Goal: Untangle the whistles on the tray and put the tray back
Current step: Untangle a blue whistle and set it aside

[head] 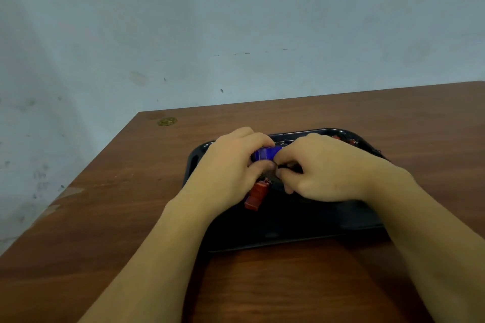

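Gripping a blue whistle above the black tray, left hand curled tight around its body. Right hand pressed close against the left, fingertips pinched on a dark cord just beside the blue whistle. Hanging below the left hand, over the tray, a red whistle. More red pieces at the tray's far rim, behind the right hand. Tray resting on the wooden table.
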